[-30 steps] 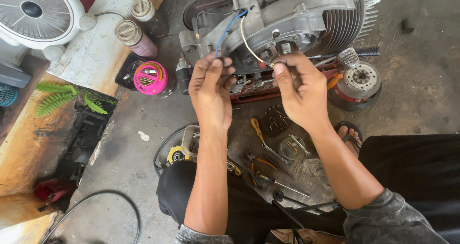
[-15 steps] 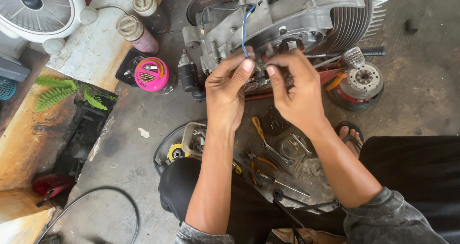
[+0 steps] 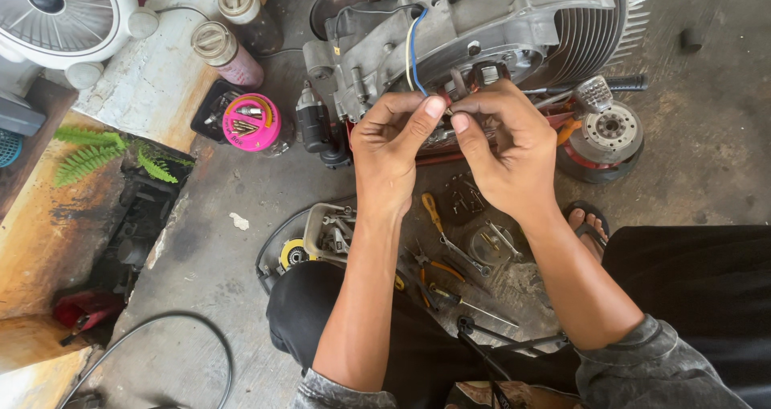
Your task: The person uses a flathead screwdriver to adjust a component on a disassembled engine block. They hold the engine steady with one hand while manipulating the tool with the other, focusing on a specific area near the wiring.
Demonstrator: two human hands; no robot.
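A: Biggest first: we have one grey cast-metal engine with ribbed cooling fins (image 3: 514, 31) lying on the concrete floor (image 3: 707, 136). Left of it sits one white round plastic fan (image 3: 56, 11).

B: Below the engine we count one shallow dark tray (image 3: 277, 244) on the floor, holding a clear plastic tub of small metal parts (image 3: 331, 232), yellow-handled pliers (image 3: 434, 212) and loose screws. How many screws, we cannot tell.

A: We see one round finned metal flywheel (image 3: 610, 132) at the right, and two capped cylindrical bottles (image 3: 229, 51) on the pale ledge. One pink round plastic lid (image 3: 250, 122) holds small bits.

B: Our left hand (image 3: 393, 148) and right hand (image 3: 506, 144) meet just in front of the engine. The fingers (image 3: 430, 112) of both are pinched together on the ends of the thin blue and white wires (image 3: 411, 51), which loop up over the casing.

A: Both grips are closed tight on those wires; thumbs nearly touch.
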